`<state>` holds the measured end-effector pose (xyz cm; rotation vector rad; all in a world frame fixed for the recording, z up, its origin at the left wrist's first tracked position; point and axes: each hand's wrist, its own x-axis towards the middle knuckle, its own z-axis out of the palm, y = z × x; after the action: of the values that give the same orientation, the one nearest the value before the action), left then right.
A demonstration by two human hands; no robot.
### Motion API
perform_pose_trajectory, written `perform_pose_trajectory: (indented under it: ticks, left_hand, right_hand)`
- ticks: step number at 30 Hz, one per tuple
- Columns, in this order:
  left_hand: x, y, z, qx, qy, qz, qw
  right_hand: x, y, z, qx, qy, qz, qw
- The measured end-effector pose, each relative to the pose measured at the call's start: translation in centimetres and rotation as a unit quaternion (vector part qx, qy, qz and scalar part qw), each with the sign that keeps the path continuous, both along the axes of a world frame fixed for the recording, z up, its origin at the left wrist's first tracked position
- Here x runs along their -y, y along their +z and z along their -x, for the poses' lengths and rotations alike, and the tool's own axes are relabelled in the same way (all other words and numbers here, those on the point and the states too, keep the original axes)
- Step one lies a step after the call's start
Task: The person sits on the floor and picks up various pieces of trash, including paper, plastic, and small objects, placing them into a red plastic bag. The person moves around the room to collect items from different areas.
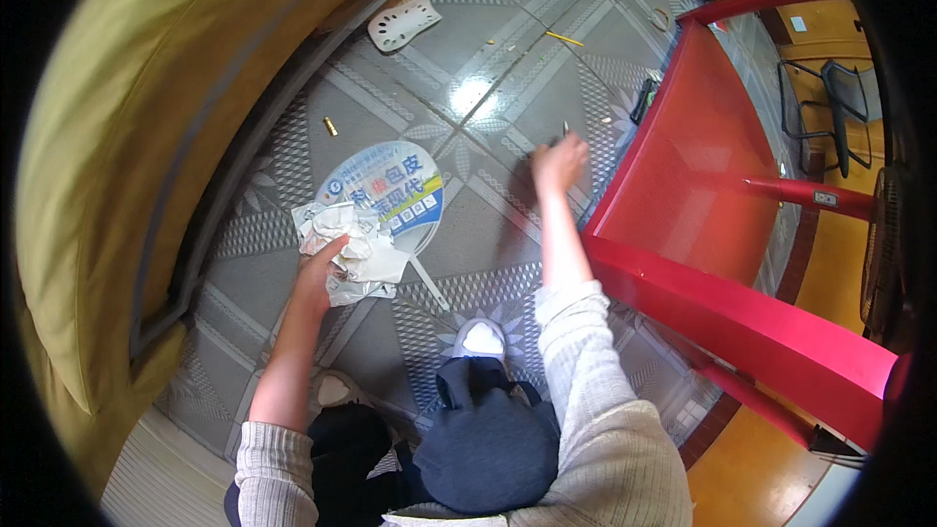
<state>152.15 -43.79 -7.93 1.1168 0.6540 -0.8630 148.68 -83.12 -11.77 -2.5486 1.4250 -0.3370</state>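
My left hand [318, 271] grips a bundle of crumpled white tissue paper [355, 241] and clear plastic wrapping [355, 293]. The bundle covers the lower left part of a round plastic hand fan [399, 179], which bears printed writing. The fan's white handle [432, 284] points toward my feet. My right hand [560, 165] is stretched forward over the tiled floor, left of a red bench-like seat [692, 161], fingers bent. A small, thin, dark-tipped thing [565, 129] shows right at its fingertips; whether it is pinched or lies on the floor is unclear.
A white perforated shoe [402, 23], a small gold-coloured cylinder [330, 126] and a yellow stick [564, 38] lie on the floor. Beside the red seat is a dark object [644, 101]. A yellow-green sofa [146, 124] borders the left; a black chair [838, 110] stands far right.
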Motion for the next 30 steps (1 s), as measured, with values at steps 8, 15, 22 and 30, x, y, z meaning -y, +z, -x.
perform_pose_trajectory:
  ticks: [8, 15, 22, 30]
  left_hand:
    - [-2.0, -0.4, 1.4, -0.027, 0.086, -0.021, 0.996]
    - [-1.9, 2.0, 2.5, -0.021, 0.144, -0.084, 0.986]
    - [-4.3, 1.2, 2.4, 0.036, 0.224, -0.083, 0.971]
    - [-3.3, -1.6, 3.5, 0.022, 0.236, 0.065, 0.969]
  right_hand:
    - [-7.8, 0.1, -6.4, 0.166, 0.24, -0.187, 0.938]
    - [-22.3, -1.2, -17.2, 0.011, 0.431, -0.18, 0.884]
    - [-26.0, 2.3, -15.1, 0.068, 0.441, -0.317, 0.837]
    - [-29.3, 5.9, -2.7, -0.055, 0.527, -0.366, 0.765]
